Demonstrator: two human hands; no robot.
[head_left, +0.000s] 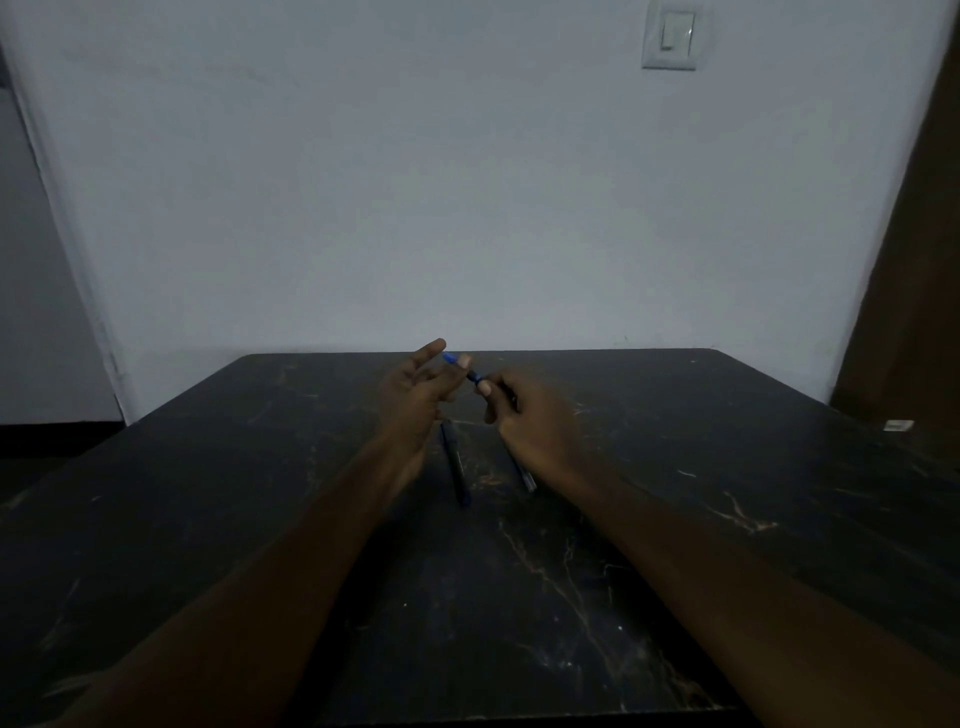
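Hands meet above the far middle of the black marble-patterned table (727, 467): the left hand (415, 387) pinches the blue end of a slim blue-and-black pen (465, 370), its other fingers spread loose, while the right hand (524, 410) pinches the pen's dark end with curled fingers. Below, one dark pen (456, 467) lies on the tabletop near the left wrist, and a second dark pen (525, 477) lies partly hidden under the right wrist.

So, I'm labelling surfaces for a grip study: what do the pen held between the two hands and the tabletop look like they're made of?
The pen: probably smooth plastic, with a bright blue end and a dark barrel; too dim and small to be sure. The tabletop: black stone or a stone-look laminate, with pale tan veins and a dull sheen; which one cannot be told.
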